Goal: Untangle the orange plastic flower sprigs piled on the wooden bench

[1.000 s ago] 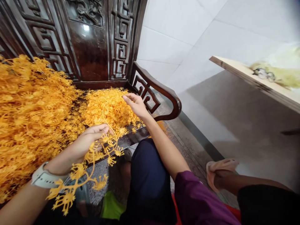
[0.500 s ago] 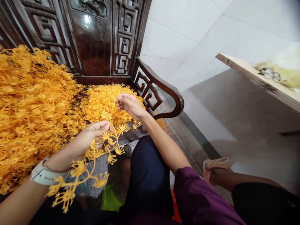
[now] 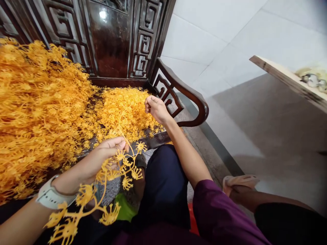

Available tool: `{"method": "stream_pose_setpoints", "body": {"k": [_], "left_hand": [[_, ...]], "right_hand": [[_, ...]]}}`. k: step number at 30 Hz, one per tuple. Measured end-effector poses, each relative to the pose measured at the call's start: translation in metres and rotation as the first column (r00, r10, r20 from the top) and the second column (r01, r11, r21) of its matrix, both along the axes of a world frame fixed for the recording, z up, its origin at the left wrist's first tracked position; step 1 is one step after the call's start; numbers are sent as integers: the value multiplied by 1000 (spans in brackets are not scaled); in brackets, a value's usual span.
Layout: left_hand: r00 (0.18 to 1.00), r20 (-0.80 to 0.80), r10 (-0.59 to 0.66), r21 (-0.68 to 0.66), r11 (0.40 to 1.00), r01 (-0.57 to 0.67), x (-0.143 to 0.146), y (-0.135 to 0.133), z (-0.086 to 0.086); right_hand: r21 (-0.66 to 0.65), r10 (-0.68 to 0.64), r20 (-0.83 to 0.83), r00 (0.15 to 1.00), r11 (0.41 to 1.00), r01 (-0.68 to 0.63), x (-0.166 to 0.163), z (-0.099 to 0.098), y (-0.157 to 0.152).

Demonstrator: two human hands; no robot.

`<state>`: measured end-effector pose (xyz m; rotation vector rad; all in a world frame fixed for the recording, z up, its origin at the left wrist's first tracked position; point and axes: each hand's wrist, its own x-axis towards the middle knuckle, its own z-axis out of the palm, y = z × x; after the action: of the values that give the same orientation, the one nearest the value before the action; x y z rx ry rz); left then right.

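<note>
My left hand [image 3: 106,154] is closed in a pinch on the stem of a yellow-orange plastic flower sprig [image 3: 87,194]. The sprig's branches and star-edged blossoms hang down over my wrist and lap, while its thin curled end sticks up past my fingers. To the right, my right hand [image 3: 157,109] is held up with its fingers curled together, apart from the sprig; whether something small is pinched in them I cannot make out. Behind both hands lies a low pile of small yellow-orange pieces [image 3: 127,109] on the bench seat. A pale watch [image 3: 52,195] circles my left wrist.
A tall heap of yellow-orange sprigs [image 3: 43,115] fills the left side of the dark carved bench [image 3: 109,47]. The bench's curved armrest [image 3: 190,90] stands beyond my right hand. At right are a wooden board [image 3: 281,76] with glasses on it and a person's sandalled foot [image 3: 240,183].
My right hand has moved right, away from the sprig's upper end, which now curls free. My left hand keeps the sprig. The whole view has shifted slightly.
</note>
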<state>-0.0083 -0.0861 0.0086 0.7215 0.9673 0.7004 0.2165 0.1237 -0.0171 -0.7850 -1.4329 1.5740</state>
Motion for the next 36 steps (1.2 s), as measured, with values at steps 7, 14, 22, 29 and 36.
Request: {"method": "stream_pose_setpoints", "body": {"k": [7, 14, 22, 29, 36], "left_hand": [[945, -290, 149, 378, 925, -30, -10, 13, -12], [515, -736, 440, 592, 787, 174, -10, 17, -18], [731, -573, 371, 618, 781, 88, -12, 24, -19], [847, -434, 307, 616, 787, 30, -11, 28, 0], [898, -377, 226, 548, 836, 20, -8, 30, -1]], "right_hand": [[158, 355, 323, 877, 894, -420, -16, 17, -31], [419, 232, 236, 944, 852, -315, -48, 31, -70], [626, 225, 339, 913, 670, -398, -54, 31, -72], [200, 210, 15, 977, 957, -209, -49, 25, -52], [73, 346, -78, 935, 937, -341, -44, 30, -57]]}}
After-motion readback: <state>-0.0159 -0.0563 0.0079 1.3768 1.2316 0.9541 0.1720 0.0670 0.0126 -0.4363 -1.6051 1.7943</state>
